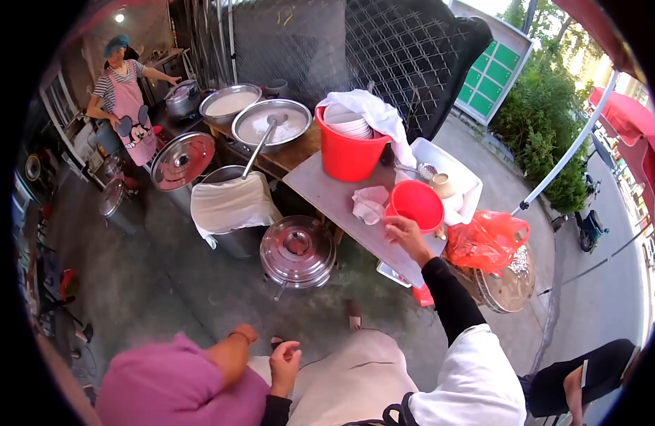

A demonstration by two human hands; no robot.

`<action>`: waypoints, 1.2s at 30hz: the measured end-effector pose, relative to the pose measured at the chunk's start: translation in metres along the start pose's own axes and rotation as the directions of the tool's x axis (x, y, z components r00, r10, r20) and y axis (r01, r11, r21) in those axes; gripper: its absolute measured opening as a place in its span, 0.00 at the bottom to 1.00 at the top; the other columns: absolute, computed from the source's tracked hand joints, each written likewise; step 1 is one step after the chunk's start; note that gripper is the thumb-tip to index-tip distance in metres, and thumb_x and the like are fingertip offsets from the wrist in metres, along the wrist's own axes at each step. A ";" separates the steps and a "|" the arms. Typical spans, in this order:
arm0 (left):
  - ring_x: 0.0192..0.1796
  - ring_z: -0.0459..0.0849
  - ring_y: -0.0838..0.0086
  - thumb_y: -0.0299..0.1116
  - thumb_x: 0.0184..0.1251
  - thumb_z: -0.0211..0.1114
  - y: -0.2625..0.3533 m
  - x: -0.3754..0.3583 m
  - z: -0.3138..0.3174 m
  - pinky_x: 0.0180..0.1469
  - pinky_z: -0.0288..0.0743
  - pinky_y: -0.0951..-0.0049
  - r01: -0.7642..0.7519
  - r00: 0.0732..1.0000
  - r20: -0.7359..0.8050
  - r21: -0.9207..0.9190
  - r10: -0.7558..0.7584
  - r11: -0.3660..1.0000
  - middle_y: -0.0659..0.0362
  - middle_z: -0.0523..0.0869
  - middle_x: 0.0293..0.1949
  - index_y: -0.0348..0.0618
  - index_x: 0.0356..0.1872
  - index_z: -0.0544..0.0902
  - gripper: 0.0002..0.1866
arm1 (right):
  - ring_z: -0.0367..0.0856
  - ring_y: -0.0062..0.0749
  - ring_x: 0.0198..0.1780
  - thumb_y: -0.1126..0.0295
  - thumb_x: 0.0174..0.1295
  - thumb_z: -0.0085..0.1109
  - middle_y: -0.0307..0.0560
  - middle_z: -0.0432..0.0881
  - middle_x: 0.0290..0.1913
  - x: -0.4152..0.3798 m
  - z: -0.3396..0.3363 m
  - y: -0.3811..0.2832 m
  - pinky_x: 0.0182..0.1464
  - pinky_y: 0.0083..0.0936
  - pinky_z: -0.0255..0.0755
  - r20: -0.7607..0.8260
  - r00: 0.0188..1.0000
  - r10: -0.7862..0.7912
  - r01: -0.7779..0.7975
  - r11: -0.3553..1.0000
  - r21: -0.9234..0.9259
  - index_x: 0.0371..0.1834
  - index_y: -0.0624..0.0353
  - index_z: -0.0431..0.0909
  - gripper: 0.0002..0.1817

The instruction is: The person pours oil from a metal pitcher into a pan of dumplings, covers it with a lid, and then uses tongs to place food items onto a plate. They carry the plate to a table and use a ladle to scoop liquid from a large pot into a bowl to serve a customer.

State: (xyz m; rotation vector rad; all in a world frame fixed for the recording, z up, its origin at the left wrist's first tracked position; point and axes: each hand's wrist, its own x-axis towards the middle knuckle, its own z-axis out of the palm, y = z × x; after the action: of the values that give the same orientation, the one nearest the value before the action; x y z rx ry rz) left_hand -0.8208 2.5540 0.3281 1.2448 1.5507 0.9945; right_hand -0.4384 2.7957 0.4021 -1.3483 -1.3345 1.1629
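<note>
My right hand reaches out over the table with its fingers closed on the rim of a small red bucket. The bucket is tilted so that its red inside shows. Just left of it lies a crumpled pale cloth. Close to my apron, my left hand is held with curled fingers, and nothing shows in it. A larger red bucket stands behind, filled with stacked white bowls and a draped white cloth.
A person in purple is close on my left. Another person in a pink apron stands by a pot. Metal basins, a cloth-covered pot and a lidded pot are left of the table. A red plastic bag sits right.
</note>
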 end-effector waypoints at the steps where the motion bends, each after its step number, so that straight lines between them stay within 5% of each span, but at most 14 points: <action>1: 0.28 0.77 0.81 0.22 0.56 0.65 -0.009 0.008 0.000 0.33 0.74 0.79 0.033 0.999 -0.027 0.016 -0.032 0.999 0.64 0.80 0.27 0.40 0.41 0.82 0.10 | 0.80 0.21 0.35 0.70 0.65 0.55 0.40 0.82 0.34 0.013 -0.011 0.007 0.37 0.18 0.74 0.009 1.000 0.018 -0.018 1.000 0.007 0.48 0.63 0.78 0.12; 8: 0.31 0.82 0.79 0.25 0.60 0.62 0.005 0.085 0.026 0.33 0.76 0.79 0.284 0.942 -0.146 -0.142 -0.304 0.948 0.62 0.81 0.29 0.40 0.49 0.77 0.14 | 0.80 0.26 0.34 0.75 0.60 0.59 0.44 0.83 0.34 0.184 -0.068 0.007 0.38 0.23 0.74 -0.071 0.961 -0.269 0.243 0.936 -0.254 0.45 0.64 0.79 0.11; 12: 0.31 0.82 0.80 0.25 0.61 0.62 0.032 0.121 0.046 0.33 0.76 0.80 0.282 0.920 -0.214 -0.223 -0.329 0.933 0.61 0.81 0.32 0.40 0.51 0.75 0.16 | 0.78 0.44 0.40 0.76 0.53 0.61 0.51 0.80 0.43 0.277 -0.040 -0.069 0.44 0.30 0.72 0.091 0.799 -0.595 0.531 0.626 -0.572 0.46 0.61 0.78 0.15; 14: 0.32 0.82 0.79 0.25 0.62 0.61 0.042 0.127 0.053 0.35 0.76 0.79 0.271 0.925 -0.214 -0.213 -0.316 0.939 0.62 0.81 0.32 0.41 0.52 0.75 0.16 | 0.76 0.46 0.46 0.74 0.52 0.61 0.50 0.80 0.45 0.329 -0.031 -0.071 0.50 0.34 0.69 0.297 0.662 -0.688 0.628 0.293 -0.721 0.46 0.59 0.78 0.16; 16: 0.33 0.82 0.79 0.27 0.62 0.61 0.059 0.136 0.058 0.37 0.76 0.77 0.274 0.909 -0.276 -0.167 -0.311 0.947 0.61 0.81 0.32 0.41 0.52 0.75 0.16 | 0.75 0.43 0.47 0.65 0.56 0.58 0.43 0.81 0.40 0.359 -0.024 -0.066 0.50 0.40 0.65 0.444 0.649 -0.618 0.627 0.105 -0.772 0.38 0.53 0.80 0.09; 17: 0.33 0.82 0.78 0.28 0.62 0.61 0.067 0.121 0.059 0.38 0.77 0.76 0.289 0.892 -0.327 -0.118 -0.312 0.950 0.61 0.81 0.32 0.42 0.52 0.76 0.16 | 0.77 0.40 0.47 0.64 0.60 0.54 0.40 0.83 0.40 0.397 -0.024 -0.038 0.52 0.45 0.62 0.536 0.777 -0.331 0.573 0.019 -0.819 0.40 0.49 0.81 0.09; 22: 0.33 0.82 0.76 0.31 0.61 0.62 0.061 0.103 0.060 0.40 0.77 0.74 0.369 0.809 -0.465 -0.073 -0.359 0.927 0.57 0.84 0.33 0.43 0.49 0.79 0.15 | 0.79 0.42 0.46 0.62 0.63 0.54 0.46 0.84 0.40 0.405 -0.028 -0.068 0.52 0.42 0.62 0.595 0.726 -0.346 0.654 0.077 -0.753 0.38 0.52 0.82 0.10; 24: 0.33 0.83 0.74 0.30 0.61 0.62 0.060 0.102 0.060 0.40 0.77 0.73 0.372 0.783 -0.498 -0.106 -0.373 0.922 0.57 0.84 0.33 0.43 0.49 0.79 0.15 | 0.79 0.44 0.45 0.63 0.65 0.52 0.47 0.83 0.39 0.403 -0.022 -0.076 0.51 0.42 0.62 0.470 0.689 -0.552 0.637 0.153 -0.755 0.38 0.55 0.81 0.10; 26: 0.33 0.83 0.74 0.30 0.61 0.62 0.059 0.101 0.061 0.40 0.78 0.72 0.392 0.784 -0.482 -0.103 -0.390 0.914 0.57 0.84 0.33 0.43 0.49 0.79 0.14 | 0.79 0.47 0.44 0.63 0.68 0.49 0.51 0.83 0.39 0.407 -0.023 -0.088 0.48 0.41 0.65 0.396 0.745 -0.537 0.565 0.191 -0.803 0.37 0.59 0.80 0.13; 28: 0.34 0.83 0.74 0.30 0.61 0.61 0.057 0.105 0.057 0.41 0.77 0.72 0.377 0.802 -0.457 -0.111 -0.384 0.920 0.57 0.84 0.33 0.43 0.48 0.79 0.14 | 0.78 0.53 0.43 0.62 0.69 0.46 0.56 0.82 0.39 0.428 -0.023 -0.086 0.44 0.40 0.68 0.222 0.807 -0.547 0.489 0.410 -0.770 0.38 0.60 0.79 0.15; 30: 0.35 0.83 0.74 0.31 0.61 0.62 0.059 0.112 0.052 0.41 0.77 0.72 0.369 0.809 -0.449 -0.115 -0.380 0.922 0.57 0.84 0.34 0.43 0.49 0.79 0.14 | 0.80 0.46 0.37 0.62 0.70 0.46 0.54 0.83 0.35 0.459 -0.038 -0.072 0.39 0.34 0.70 0.217 0.810 -0.545 0.455 0.348 -0.820 0.38 0.65 0.78 0.17; 33: 0.36 0.82 0.74 0.32 0.62 0.62 0.066 0.119 0.043 0.42 0.76 0.73 0.345 0.823 -0.443 -0.106 -0.355 0.933 0.57 0.84 0.34 0.43 0.49 0.79 0.14 | 0.75 0.18 0.34 0.60 0.71 0.47 0.38 0.81 0.33 0.479 -0.062 -0.061 0.37 0.22 0.69 -0.028 0.954 -0.299 0.291 0.944 -0.156 0.41 0.70 0.79 0.20; 34: 0.37 0.82 0.74 0.32 0.62 0.61 0.070 0.122 0.042 0.43 0.76 0.73 0.323 0.835 -0.440 -0.093 -0.330 0.942 0.57 0.84 0.35 0.43 0.49 0.79 0.14 | 0.77 0.19 0.37 0.59 0.73 0.45 0.39 0.82 0.38 0.489 -0.082 -0.053 0.38 0.19 0.71 -0.029 0.988 -0.154 0.153 0.987 -0.054 0.45 0.66 0.79 0.20; 36: 0.37 0.82 0.74 0.32 0.63 0.62 0.083 0.132 0.038 0.43 0.76 0.73 0.319 0.850 -0.419 -0.073 -0.319 0.945 0.58 0.84 0.35 0.43 0.49 0.79 0.14 | 0.78 0.21 0.42 0.58 0.73 0.44 0.42 0.81 0.43 0.463 -0.100 -0.063 0.42 0.18 0.73 0.092 0.968 -0.233 0.205 0.948 0.246 0.50 0.65 0.77 0.20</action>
State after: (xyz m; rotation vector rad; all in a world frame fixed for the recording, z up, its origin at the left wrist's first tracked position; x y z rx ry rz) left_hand -0.7759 2.7003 0.3754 0.7524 2.0171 1.0891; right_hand -0.3588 3.2628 0.4658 -0.9478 -1.3463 1.2194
